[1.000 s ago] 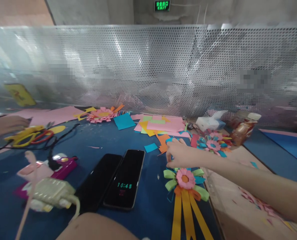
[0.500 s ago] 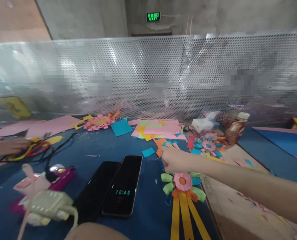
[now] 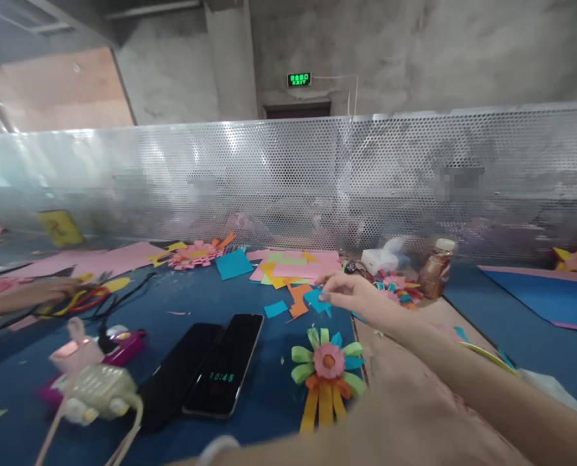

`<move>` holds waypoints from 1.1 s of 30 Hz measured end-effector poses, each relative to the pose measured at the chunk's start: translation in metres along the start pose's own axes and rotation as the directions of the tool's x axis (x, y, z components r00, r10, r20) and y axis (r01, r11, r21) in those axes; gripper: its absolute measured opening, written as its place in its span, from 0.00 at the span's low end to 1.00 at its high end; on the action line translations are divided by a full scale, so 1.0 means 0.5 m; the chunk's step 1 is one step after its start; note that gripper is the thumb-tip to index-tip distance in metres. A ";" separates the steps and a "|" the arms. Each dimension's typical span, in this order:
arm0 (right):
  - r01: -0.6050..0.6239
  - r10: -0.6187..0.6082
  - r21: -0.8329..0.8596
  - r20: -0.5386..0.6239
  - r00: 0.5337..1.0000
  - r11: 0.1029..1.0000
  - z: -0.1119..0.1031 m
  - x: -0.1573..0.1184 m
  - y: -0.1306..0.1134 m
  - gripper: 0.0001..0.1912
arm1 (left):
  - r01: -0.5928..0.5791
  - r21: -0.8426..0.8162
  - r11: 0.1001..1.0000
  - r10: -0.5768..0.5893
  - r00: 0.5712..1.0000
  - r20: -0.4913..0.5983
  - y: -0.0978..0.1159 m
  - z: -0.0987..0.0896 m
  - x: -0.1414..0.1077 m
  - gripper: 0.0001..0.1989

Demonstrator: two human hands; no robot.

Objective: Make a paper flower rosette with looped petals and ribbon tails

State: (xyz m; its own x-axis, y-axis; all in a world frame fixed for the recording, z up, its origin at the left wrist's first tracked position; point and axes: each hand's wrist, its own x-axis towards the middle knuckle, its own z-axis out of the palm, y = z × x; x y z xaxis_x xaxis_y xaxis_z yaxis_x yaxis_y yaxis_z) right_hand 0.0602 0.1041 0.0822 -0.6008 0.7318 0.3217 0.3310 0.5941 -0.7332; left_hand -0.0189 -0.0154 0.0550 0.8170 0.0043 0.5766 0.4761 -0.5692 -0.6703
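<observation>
1. Your paper rosette [image 3: 329,362] lies face up near the desk's [image 3: 273,375] near edge, loops uppermost, likely to spare them from crushing.
2. Your right hand [image 3: 349,292] reaches from the right, fingers narrowly parted at blue paper [image 3: 316,300]; grip unclear.
3. Your left hand [image 3: 390,401] blurs up close, its hold impossible to tell.

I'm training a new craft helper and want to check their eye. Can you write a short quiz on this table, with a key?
1. What time does the lit phone show?
A) 9:15
B) 10:45
C) 12:30

2. True or false: the capped bottle stands to the right of the tissue pack.

3. Fill in the colour: the right hand's fingertips are at a ____ piece of paper.

Key: 1 B; 2 true; 3 blue.
</observation>
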 end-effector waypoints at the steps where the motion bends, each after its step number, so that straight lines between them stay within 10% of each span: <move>1: -0.002 0.001 0.067 0.022 1.000 0.998 -0.004 -0.001 0.010 0.08 | 0.078 -0.041 0.996 -0.077 0.997 0.028 -0.042 0.008 -0.009 0.10; 3: -0.002 -0.008 0.176 0.057 0.998 0.984 -0.006 -0.001 0.030 0.10 | 0.284 -0.147 0.947 -0.274 0.958 0.090 -0.125 0.026 -0.042 0.11; 5: 0.003 -0.021 0.254 0.065 0.998 0.967 -0.003 -0.001 0.048 0.11 | 0.704 -0.542 0.459 -0.707 0.658 0.257 -0.191 0.042 -0.082 0.09; 6: 0.007 -0.025 0.284 0.061 0.998 0.959 0.000 -0.001 0.056 0.12 | 0.744 -0.630 0.222 -0.734 0.553 0.394 -0.213 0.049 -0.101 0.08; 7: 0.009 -0.028 0.308 0.059 0.998 0.951 0.003 -0.002 0.062 0.12 | 0.752 -0.639 0.162 -0.719 0.534 0.445 -0.226 0.055 -0.116 0.09; 24: 0.008 -0.052 0.295 0.141 0.989 0.956 0.021 -0.003 0.102 0.14 | 0.826 -0.561 0.053 -0.520 0.503 0.691 -0.207 0.085 -0.150 0.07; 33: -0.071 0.086 0.091 -0.183 0.979 0.993 -0.005 0.010 0.163 0.12 | 0.889 -0.449 0.092 -0.526 0.426 0.736 -0.209 0.089 -0.170 0.06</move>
State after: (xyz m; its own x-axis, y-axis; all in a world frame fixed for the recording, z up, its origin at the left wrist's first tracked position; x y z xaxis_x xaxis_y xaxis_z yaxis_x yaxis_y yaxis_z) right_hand 0.0860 0.1569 0.0258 -0.4268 0.8290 0.3613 0.3047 0.5080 -0.8057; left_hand -0.1235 0.0803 0.0553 0.3372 0.9064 0.2545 0.6239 -0.4176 0.6606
